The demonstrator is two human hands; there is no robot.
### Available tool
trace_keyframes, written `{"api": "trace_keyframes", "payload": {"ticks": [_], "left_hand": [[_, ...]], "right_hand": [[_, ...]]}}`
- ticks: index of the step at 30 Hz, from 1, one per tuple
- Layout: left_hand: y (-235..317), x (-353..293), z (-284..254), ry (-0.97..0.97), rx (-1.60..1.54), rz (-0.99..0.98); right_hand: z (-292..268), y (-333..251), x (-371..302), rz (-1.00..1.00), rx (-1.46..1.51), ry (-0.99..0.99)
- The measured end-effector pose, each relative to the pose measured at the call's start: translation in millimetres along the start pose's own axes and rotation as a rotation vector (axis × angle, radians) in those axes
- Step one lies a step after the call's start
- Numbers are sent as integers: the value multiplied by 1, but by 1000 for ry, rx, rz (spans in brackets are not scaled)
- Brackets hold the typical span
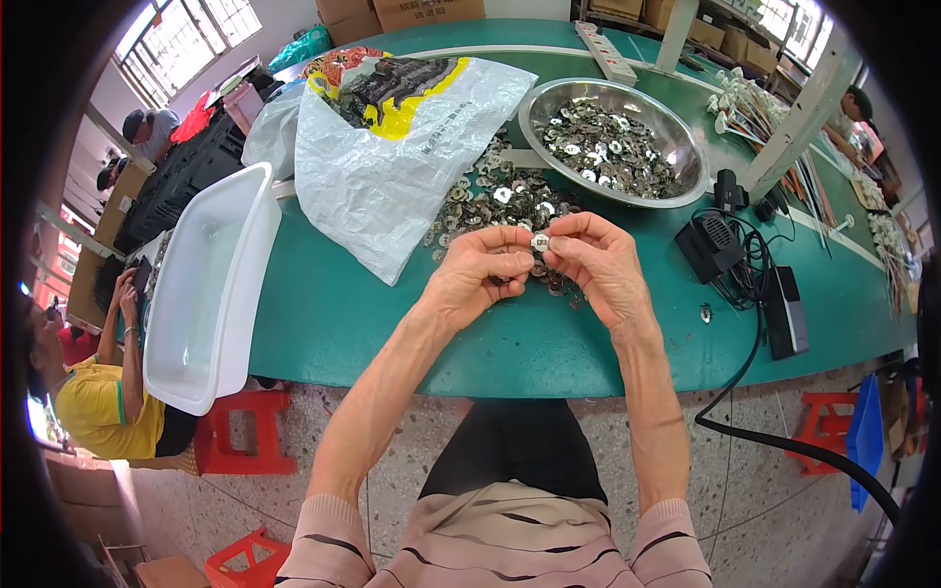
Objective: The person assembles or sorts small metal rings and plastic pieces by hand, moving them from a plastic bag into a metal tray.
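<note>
Between my two hands, just above the green table [470, 353], is a small round shiny metal piece [540, 242]. My left hand [477, 272] pinches it from one side with curled fingers. From the other side my right hand [600, 263] grips it between thumb and forefinger. Behind and beneath my fingers spreads a loose pile of similar metal pieces [480, 211]. Farther back on the right stands a wide steel bowl [691, 147] holding many more of them. One single piece [706, 313] lies apart on the table to my right.
A white printed sack [363, 206] lies left of the pile; a white plastic tub [221, 294] stands at the left edge. Black adapters [711, 245] and cables are on the right. A power strip [606, 54] sits at the back. A person in yellow [108, 402] works at left.
</note>
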State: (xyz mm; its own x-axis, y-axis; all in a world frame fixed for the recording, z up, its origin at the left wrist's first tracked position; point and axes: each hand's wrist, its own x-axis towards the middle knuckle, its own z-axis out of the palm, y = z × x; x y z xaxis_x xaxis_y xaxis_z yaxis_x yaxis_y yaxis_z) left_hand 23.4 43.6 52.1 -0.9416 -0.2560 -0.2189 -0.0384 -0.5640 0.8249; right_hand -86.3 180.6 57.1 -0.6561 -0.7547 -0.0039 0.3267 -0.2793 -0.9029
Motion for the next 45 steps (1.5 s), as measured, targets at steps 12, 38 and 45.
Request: {"api": "trace_keyframes", "payload": {"ticks": [12, 38, 45], "left_hand": [[-2, 7, -13, -118, -277, -66], [6, 1, -12, 14, -312, -15], [4, 0, -9, 0, -116, 19]], "right_hand": [[5, -2, -2, -70, -196, -26], [2, -2, -1, -123, -672, 23], [2, -6, -3, -35, -245, -70]]}}
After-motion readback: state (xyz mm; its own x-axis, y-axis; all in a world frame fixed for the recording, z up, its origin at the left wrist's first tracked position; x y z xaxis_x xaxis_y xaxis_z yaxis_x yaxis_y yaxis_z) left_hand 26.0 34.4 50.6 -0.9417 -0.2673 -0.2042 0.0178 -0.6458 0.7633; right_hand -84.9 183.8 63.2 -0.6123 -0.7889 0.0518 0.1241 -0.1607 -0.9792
